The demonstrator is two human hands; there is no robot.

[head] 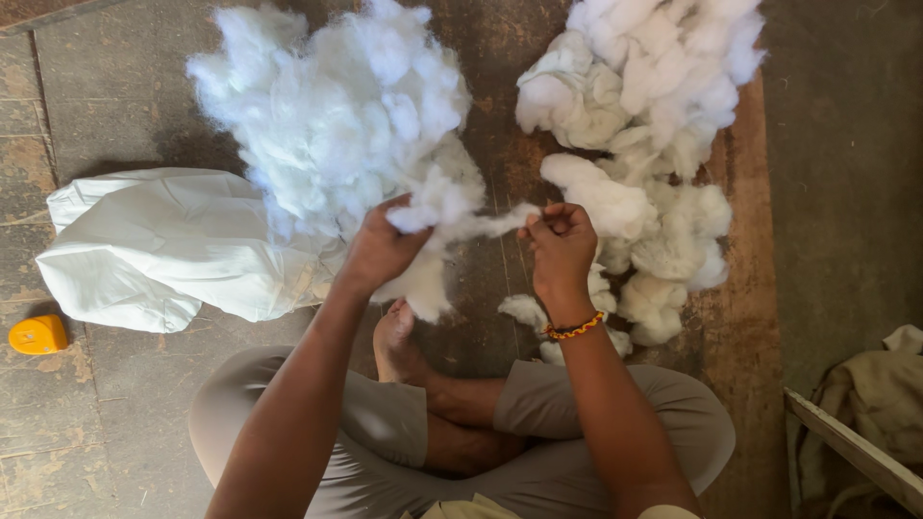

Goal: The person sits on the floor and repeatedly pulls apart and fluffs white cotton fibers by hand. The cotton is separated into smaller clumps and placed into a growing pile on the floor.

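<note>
Cotton tuft [460, 229], soft and wispy, stretched thin between left hand [380, 252] and right hand [561, 245], fingers of both pinched shut on its ends, above crossed legs and worn stone floor [115, 96]. Fluffy, loose white heap [336, 115] just behind left hand; denser, lumpy clumps [654, 144] beside right. Smooth, crumpled white cloth sack [163, 250] left, near small rounded orange object [38, 334]. Beaded bracelet [575, 330] on right wrist.

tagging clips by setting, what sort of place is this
Probably a floor-level workspace for hand-stuffing with fibre, at home or in a small workshop. The person sits cross-legged on a worn stone floor, between piles of white stuffing fibre and a white cloth sack.
</note>
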